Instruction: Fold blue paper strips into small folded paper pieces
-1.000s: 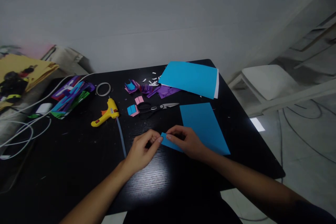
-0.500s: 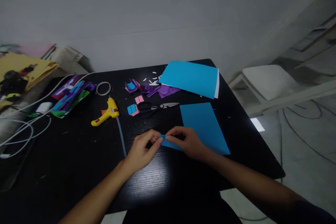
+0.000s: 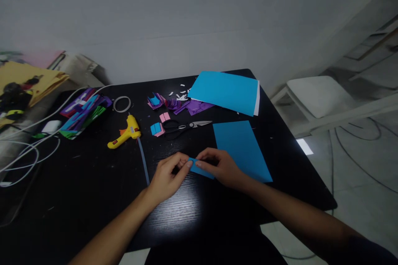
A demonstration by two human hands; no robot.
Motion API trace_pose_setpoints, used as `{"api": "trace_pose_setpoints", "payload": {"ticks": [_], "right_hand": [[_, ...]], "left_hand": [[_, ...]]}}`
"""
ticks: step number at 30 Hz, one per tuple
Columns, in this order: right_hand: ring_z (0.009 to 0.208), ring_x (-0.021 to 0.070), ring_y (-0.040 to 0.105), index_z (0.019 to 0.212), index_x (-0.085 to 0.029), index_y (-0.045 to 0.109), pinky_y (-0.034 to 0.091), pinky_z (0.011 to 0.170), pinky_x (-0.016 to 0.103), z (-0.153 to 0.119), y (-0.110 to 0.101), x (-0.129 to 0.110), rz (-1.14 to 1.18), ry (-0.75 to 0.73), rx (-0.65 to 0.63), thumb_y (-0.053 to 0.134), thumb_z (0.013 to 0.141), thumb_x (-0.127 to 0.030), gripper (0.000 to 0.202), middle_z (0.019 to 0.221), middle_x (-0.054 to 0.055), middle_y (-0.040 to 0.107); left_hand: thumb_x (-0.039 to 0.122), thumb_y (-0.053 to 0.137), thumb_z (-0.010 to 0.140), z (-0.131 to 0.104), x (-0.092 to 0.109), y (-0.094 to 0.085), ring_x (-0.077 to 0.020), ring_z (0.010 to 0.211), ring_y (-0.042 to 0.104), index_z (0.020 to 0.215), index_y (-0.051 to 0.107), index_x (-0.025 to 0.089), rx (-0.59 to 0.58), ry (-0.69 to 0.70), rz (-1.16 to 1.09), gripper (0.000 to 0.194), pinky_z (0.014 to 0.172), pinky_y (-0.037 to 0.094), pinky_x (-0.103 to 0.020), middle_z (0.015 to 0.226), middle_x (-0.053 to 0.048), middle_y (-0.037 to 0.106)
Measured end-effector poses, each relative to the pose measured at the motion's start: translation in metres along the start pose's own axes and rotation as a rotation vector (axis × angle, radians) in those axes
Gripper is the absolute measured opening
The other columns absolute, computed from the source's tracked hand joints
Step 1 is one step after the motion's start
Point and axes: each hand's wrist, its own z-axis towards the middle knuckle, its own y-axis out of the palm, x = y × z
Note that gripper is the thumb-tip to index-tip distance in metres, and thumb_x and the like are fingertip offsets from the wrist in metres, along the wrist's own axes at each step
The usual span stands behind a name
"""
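So a small blue paper strip (image 3: 202, 170) is being held on the near side of the scissors (image 3: 199, 124). Its far-left end is pinched between thumb and fingers of the left hand (image 3: 168, 176), and it's gripped right beside that by the right hand (image 3: 222, 167). A blue sheet (image 3: 241, 145) is laid to the right of the scissors, partly covered by the right hand. The yellow glue gun (image 3: 132, 129) is parked left of them, and bigger blue paper (image 3: 224, 91) is stacked beyond.
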Motion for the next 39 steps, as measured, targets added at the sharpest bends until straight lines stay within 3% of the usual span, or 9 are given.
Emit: {"api": "trace_pose_setpoints", "payload": {"ticks": [9,23,39], "right_hand": [[0.087,0.0197,0.070,0.094,-0.021,0.074,0.055,0.083,0.035,-0.0002,0.0000,-0.0006,-0.013,-0.004,-0.007,0.075,0.090,-0.033,0.013,0.091,0.003,0.077],[0.080,0.0178,0.068,0.093,-0.020,0.076,0.051,0.074,0.031,0.0007,0.0003,-0.0027,-0.060,-0.010,0.011,0.069,0.094,-0.033,0.014,0.087,0.003,0.076],[0.082,0.0183,0.069,0.094,-0.020,0.076,0.052,0.076,0.031,-0.0005,0.0007,-0.0014,-0.053,-0.021,-0.012,0.070,0.094,-0.031,0.013,0.089,0.003,0.076]], "left_hand": [[0.022,0.062,0.102,-0.0002,0.0000,-0.0007,-0.0111,0.063,0.061,0.092,0.068,0.019,0.009,0.002,-0.002,0.012,0.062,0.050,-0.021,0.072,0.003,0.065],[0.026,0.060,0.104,-0.0020,-0.0033,-0.0003,-0.0117,0.064,0.058,0.091,0.066,0.019,-0.106,-0.017,0.030,0.016,0.063,0.046,-0.023,0.071,0.003,0.059],[0.026,0.059,0.104,-0.0004,-0.0018,-0.0004,-0.0118,0.065,0.058,0.090,0.066,0.019,-0.150,-0.021,0.049,0.017,0.063,0.046,-0.022,0.072,0.003,0.060]]}}
